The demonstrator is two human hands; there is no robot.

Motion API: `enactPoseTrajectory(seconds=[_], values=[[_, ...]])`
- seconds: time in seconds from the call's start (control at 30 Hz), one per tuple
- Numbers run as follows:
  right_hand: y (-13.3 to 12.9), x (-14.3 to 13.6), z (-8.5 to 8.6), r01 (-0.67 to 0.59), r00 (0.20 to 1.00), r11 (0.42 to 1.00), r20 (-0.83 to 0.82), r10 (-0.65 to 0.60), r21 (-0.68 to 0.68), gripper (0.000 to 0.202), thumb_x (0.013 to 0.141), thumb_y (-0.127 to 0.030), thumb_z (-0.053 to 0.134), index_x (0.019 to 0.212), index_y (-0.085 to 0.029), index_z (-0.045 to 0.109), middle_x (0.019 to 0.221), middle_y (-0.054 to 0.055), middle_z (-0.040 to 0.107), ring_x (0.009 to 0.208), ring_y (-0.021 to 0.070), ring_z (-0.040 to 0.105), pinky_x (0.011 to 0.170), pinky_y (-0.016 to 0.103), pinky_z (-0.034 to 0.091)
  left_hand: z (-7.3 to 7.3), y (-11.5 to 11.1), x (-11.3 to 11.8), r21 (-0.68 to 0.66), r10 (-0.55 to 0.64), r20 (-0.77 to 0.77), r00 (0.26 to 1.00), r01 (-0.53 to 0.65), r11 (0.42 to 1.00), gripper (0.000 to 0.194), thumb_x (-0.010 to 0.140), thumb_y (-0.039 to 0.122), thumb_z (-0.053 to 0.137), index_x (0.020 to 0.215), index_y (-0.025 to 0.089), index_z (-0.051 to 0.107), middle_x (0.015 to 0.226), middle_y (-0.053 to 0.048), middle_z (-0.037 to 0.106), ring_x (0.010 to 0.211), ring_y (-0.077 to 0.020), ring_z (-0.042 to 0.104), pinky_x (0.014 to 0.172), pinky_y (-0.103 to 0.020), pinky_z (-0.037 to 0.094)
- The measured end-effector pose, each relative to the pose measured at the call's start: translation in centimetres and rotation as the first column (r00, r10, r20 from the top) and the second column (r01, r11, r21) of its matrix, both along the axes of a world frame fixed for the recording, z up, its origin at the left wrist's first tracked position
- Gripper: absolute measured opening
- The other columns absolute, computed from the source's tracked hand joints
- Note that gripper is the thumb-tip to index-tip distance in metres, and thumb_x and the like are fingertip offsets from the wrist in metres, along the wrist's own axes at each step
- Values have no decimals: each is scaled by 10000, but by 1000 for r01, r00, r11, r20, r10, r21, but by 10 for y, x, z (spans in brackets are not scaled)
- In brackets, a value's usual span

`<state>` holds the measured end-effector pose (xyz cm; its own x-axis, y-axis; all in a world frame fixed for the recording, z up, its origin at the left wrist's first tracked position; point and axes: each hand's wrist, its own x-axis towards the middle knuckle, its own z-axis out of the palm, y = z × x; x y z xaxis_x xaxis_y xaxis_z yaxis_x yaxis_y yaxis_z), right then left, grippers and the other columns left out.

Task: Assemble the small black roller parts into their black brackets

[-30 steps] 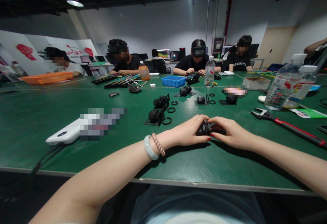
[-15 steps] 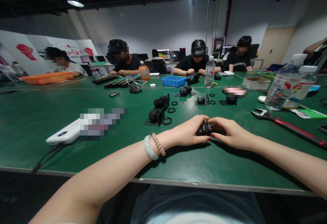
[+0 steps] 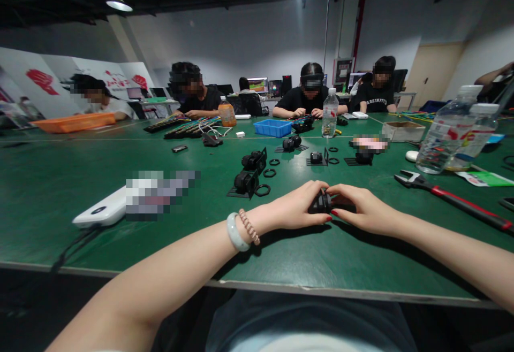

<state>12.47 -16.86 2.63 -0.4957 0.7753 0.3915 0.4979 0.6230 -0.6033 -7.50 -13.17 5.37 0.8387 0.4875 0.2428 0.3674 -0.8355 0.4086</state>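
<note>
A small black plastic fitting (image 3: 320,202) is held just above or on the green table, partly hidden by fingers. My left hand (image 3: 299,205), with a bangle and a beaded bracelet at the wrist, is closed round its left side. My right hand (image 3: 357,207) has thumb and fingertips closed at the fitting's ringed right end. Beyond my hands stand similar black fittings on slotted plates, such as a near one (image 3: 244,182) and one farther right (image 3: 316,158). Loose black ring nuts lie beside them, among them a hexagonal nut (image 3: 263,190).
Red-handled pliers (image 3: 453,197) and water bottles (image 3: 444,132) are at the right. A white power bank (image 3: 102,210) with a cable lies left. Farther back are a blue tray (image 3: 273,128), an orange tray (image 3: 74,122), wire bundles and several people seated opposite.
</note>
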Motion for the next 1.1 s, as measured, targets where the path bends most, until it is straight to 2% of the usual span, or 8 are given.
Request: enactPoseTrajectory(seconds=[0.4,1.1], values=[[1,0,0,-23,1000,999,-20,22,-40,291,755,-158,528,1041,-198,486,1017,54,570,958,172,561,860,319,465,1,0,0,-14,-3,-34,999,2,1000,509,714,309,591,1158,200,368,1078,-69,483,961,-208,493,829,-324,407],[0,0,1,-52,998,996,-49,49,-71,317,753,-147,524,1062,-204,486,1047,54,587,983,178,561,883,340,451,1,1,0,-7,-6,-29,1000,6,1000,505,718,322,592,1158,199,376,1066,-69,487,956,-204,495,823,-322,409]])
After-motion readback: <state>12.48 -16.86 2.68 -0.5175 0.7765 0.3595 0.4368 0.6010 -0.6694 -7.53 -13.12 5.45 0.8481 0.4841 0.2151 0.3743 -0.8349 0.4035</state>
